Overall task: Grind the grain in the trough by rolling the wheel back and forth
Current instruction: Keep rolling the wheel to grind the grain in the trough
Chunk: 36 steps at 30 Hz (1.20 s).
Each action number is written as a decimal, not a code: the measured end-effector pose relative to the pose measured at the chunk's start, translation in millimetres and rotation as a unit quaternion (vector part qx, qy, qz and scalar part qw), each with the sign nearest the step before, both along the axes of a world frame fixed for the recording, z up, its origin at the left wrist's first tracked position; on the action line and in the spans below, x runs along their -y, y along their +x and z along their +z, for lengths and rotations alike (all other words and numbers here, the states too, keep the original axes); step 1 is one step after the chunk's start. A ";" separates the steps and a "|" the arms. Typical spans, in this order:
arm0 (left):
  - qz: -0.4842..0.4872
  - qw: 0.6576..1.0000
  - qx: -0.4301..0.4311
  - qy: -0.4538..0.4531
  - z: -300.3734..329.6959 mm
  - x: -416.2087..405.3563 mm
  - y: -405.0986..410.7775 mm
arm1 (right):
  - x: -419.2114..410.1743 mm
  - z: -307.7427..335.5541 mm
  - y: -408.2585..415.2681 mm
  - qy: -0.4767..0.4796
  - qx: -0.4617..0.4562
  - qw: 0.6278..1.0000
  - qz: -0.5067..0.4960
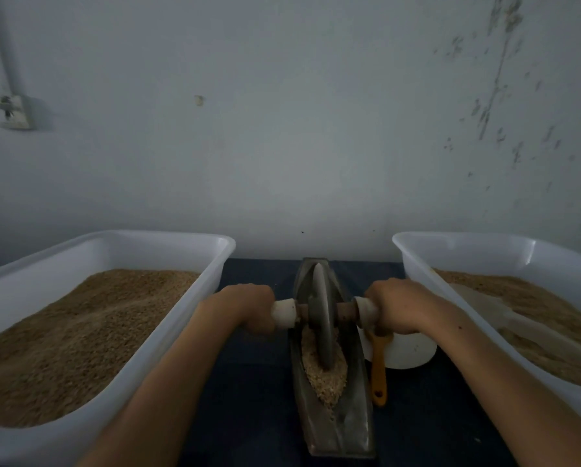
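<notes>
Gripping the axle ends, left hand (248, 306) and right hand (398, 306) could tilt the wheel (321, 318), spilling grain (324, 375) over the trough (351, 429) rim.

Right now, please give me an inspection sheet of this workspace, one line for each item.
Surface: dark blue table top.
Job's things: grey stone wheel stands in long grey trough, in crushed tan grain.
Clutter: two white plastic tubs of grain, left and right; orange-handled brush; white round container.
Hands: left hand and right hand grip the axle handles.
Cables: cord at wall socket.
Surroundings: grey stained wall.
</notes>
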<state>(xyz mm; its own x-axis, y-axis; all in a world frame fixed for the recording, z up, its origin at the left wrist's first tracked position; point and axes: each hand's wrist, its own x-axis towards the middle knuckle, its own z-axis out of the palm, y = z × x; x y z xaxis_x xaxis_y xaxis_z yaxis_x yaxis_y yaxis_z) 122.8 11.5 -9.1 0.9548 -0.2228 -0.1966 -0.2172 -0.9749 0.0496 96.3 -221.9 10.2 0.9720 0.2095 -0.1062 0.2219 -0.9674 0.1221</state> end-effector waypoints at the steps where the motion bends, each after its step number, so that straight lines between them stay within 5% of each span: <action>1: -0.001 1.000 -0.009 -0.005 0.3 -0.8 -0.3 | 0.3 1.3 -1.3 -0.002 -0.011 1.000 -0.001; 6: 0.002 1.000 0.007 -0.013 -1.4 -1.3 -0.2 | -2.4 -3.0 1.2 -0.008 0.032 0.999 -0.001; 12: 0.008 0.977 0.210 0.031 -10.4 5.7 -0.3 | -0.8 -23.0 6.5 0.027 0.224 0.974 0.021; 16: 0.010 0.965 0.260 0.037 -12.5 8.1 -0.7 | 1.9 -27.7 8.2 0.041 0.226 0.973 0.021; 19: 0.009 0.968 0.246 0.045 -12.1 7.1 -1.3 | 2.2 -25.1 8.5 0.029 0.224 0.974 0.015; 25: 0.004 1.000 0.006 -0.002 -0.1 -0.4 -2.0 | -1.1 -6.3 3.9 -0.012 0.071 0.997 0.015; 28: 0.001 0.998 -0.050 -0.032 2.7 -1.9 -3.6 | -1.3 1.7 -2.3 -0.018 0.017 1.000 0.014; 32: 0.004 0.999 -0.032 -0.042 1.4 -1.8 -3.0 | -3.1 1.5 -3.1 -0.026 0.027 0.999 0.011; 36: 0.007 0.997 0.079 0.005 -3.4 1.6 -1.9 | -2.4 -8.6 5.4 -0.003 0.102 0.995 0.007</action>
